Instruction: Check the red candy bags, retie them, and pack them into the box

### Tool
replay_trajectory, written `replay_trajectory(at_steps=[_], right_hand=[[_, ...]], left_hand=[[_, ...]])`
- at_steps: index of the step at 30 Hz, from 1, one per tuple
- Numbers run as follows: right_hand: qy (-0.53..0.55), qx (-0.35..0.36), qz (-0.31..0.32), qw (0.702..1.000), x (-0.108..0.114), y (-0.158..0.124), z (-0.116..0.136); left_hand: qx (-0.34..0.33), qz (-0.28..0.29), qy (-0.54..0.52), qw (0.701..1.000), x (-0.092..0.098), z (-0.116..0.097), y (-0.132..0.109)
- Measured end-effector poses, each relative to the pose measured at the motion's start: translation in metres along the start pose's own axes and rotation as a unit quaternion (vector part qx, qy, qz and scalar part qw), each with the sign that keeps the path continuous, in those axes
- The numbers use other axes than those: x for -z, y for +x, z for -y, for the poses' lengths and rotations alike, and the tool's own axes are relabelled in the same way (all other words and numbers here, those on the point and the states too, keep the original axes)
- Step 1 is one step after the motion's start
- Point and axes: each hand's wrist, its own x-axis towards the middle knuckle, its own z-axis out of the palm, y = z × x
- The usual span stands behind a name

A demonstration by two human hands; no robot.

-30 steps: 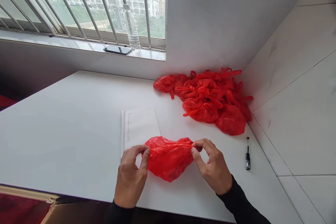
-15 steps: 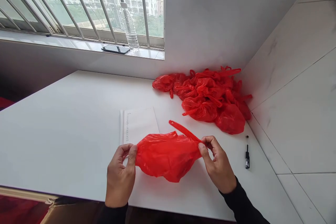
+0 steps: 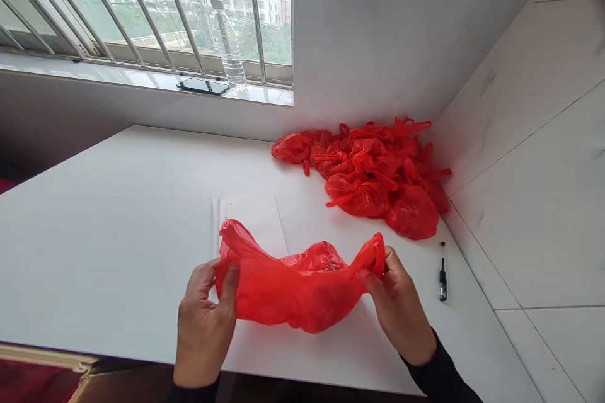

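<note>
A red plastic bag (image 3: 295, 296) is stretched between my two hands near the front of the white table (image 3: 118, 233). My left hand (image 3: 208, 318) pinches its left side, thumb in front, with a loop of the bag standing up above the fingers. On the right, my right hand (image 3: 399, 305) grips the other side by its handle, some fingers hidden behind the plastic. The bag's mouth gapes between the hands, and its inside back wall shows. What the bag holds, if anything, is hidden. Behind it lies an open notebook (image 3: 255, 217) with small writing, partly covered by the bag.
Several knotted red bags (image 3: 363, 170) are heaped in the back right corner against the wall. A black pen (image 3: 443, 283) lies at the right. On the windowsill are a phone (image 3: 203, 86) and a clear water bottle (image 3: 230, 50). A cardboard box (image 3: 118, 384) stands below the table's front edge.
My hands have moved slightly apart, pulling the bag's sides up and outward. Its mouth has opened, and both handle ends now stand above my fingers.
</note>
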Motion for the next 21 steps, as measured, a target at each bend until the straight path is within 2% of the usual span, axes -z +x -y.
replay_trajectory(at_steps=[2, 3, 4, 5, 6, 7, 9, 10, 13, 17, 21], right_hand=[[-0.035, 0.005, 0.02, 0.999, -0.001, -0.002, 0.004], [-0.053, 0.013, 0.031, 0.998, -0.002, -0.003, 0.008], [-0.067, 0.022, 0.043, 0.997, -0.004, -0.003, 0.011], [-0.077, 0.032, 0.057, 0.995, -0.005, -0.002, 0.015], [-0.08, 0.038, 0.068, 0.994, -0.007, -0.002, 0.018], [-0.078, 0.038, 0.076, 0.993, -0.008, 0.0, 0.021], [-0.061, 0.026, 0.062, 0.996, -0.008, 0.002, 0.025], [-0.053, 0.019, 0.043, 0.997, -0.007, 0.003, 0.027], [-0.029, 0.024, -0.013, 0.999, -0.003, 0.005, 0.031], [0.011, 0.031, -0.02, 0.999, -0.001, 0.006, 0.033], [0.041, 0.013, -0.049, 0.998, -0.002, 0.006, 0.035]], left_hand=[[-0.046, -0.106, 0.023, 0.993, 0.002, -0.01, -0.018], [-0.096, -0.169, 0.034, 0.98, 0.001, -0.016, -0.029], [-0.163, -0.206, 0.037, 0.964, -0.001, -0.021, -0.04], [-0.246, -0.194, 0.03, 0.949, -0.003, -0.026, -0.05], [-0.326, -0.137, 0.032, 0.935, -0.007, -0.03, -0.056], [-0.391, -0.054, 0.049, 0.918, -0.011, -0.032, -0.06], [-0.46, 0.096, 0.099, 0.877, -0.018, -0.031, -0.058], [-0.468, 0.138, 0.123, 0.864, -0.02, -0.029, -0.054], [-0.454, 0.162, 0.136, 0.866, -0.023, -0.022, -0.042], [-0.443, 0.207, 0.168, 0.856, -0.025, -0.021, -0.038], [-0.45, 0.187, 0.211, 0.848, -0.025, -0.027, -0.04]])
